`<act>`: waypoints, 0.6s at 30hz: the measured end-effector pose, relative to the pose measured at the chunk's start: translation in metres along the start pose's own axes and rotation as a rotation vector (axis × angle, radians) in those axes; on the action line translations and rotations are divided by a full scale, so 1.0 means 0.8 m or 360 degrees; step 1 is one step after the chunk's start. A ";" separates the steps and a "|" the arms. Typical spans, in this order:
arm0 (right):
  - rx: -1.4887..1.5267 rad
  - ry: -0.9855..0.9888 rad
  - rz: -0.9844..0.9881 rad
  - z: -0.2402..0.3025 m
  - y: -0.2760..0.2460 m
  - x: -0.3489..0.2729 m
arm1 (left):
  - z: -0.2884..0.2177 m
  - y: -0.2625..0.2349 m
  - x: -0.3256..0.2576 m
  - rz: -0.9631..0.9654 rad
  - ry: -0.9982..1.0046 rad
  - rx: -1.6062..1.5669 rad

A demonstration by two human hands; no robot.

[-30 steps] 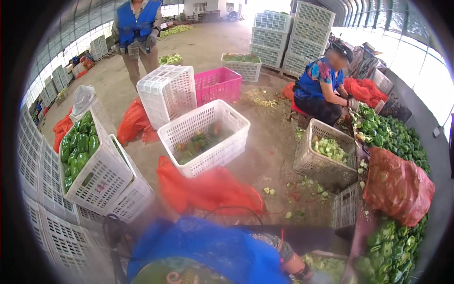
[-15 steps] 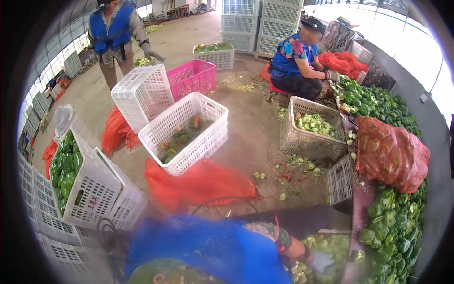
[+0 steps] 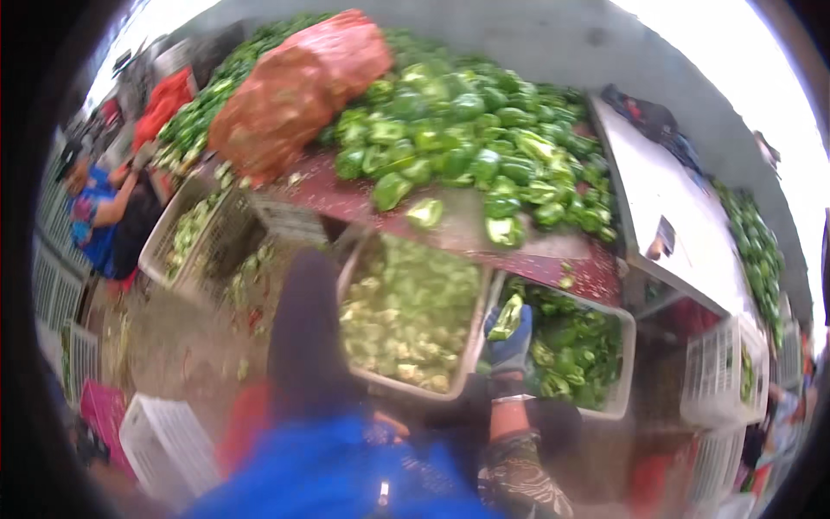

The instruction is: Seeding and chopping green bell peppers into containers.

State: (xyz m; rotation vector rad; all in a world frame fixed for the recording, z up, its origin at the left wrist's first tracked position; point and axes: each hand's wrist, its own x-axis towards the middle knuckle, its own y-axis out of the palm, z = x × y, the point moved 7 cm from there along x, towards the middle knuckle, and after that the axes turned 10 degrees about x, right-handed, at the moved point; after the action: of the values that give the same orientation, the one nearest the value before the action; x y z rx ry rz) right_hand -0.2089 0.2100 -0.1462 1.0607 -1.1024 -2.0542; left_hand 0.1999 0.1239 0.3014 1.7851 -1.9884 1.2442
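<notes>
My right hand (image 3: 512,346), in a grey-blue glove, is closed around a cut green bell pepper (image 3: 505,317). It is over the left edge of a crate of green peppers (image 3: 577,350). Low in the view, close to my blue vest, a small blurred patch of skin appears to be my left hand (image 3: 391,426); its fingers cannot be made out. Left of my right hand stands a white crate of pale green pepper cores (image 3: 411,316). Beyond the crates, a heap of green bell peppers (image 3: 484,130), several cut open, lies on a dark red table (image 3: 346,197).
A full orange mesh sack (image 3: 298,95) leans on the heap. To the right is a white-topped table (image 3: 661,186) with a phone-like object (image 3: 663,235) on it. A white crate (image 3: 726,368) stands below. A seated co-worker (image 3: 108,212) is at far left beside another crate (image 3: 177,229).
My view has swung right, from the floor and crates to the pepper table. My right hand with a cut bell pepper has come into sight. The standing person is out of view.
</notes>
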 end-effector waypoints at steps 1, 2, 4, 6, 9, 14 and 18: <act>-0.0003 -0.0022 -0.0142 0.006 0.009 -0.031 | 0.007 -0.022 -0.004 -0.0087 -0.0144 -0.0127; 0.0037 -0.0104 -0.0165 0.034 0.000 -0.039 | 0.019 -0.038 -0.010 -0.0173 -0.0306 -0.0307; -0.0024 -0.0247 -0.0290 0.066 -0.029 -0.047 | 0.044 -0.055 -0.036 -0.0291 -0.0509 -0.0574; -0.0039 -0.0351 -0.0320 0.085 -0.053 -0.043 | 0.075 -0.064 -0.070 -0.0381 -0.0745 -0.0750; -0.0189 -0.0686 -0.0279 0.114 -0.054 -0.052 | 0.142 -0.090 -0.112 -0.0254 -0.0992 -0.0767; -0.0831 -0.1192 -0.0565 0.194 -0.077 -0.081 | 0.151 0.019 -0.149 0.0452 -0.0962 -0.0378; -0.0788 -0.0842 -0.0612 0.153 -0.097 -0.076 | 0.163 0.074 -0.169 0.0728 -0.1067 -0.0319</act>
State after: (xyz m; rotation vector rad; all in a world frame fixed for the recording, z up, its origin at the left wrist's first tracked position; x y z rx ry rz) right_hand -0.2899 0.3451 -0.1482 0.5132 -0.5673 -2.8231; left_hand 0.2307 0.1287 0.1072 1.8626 -2.8861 0.5065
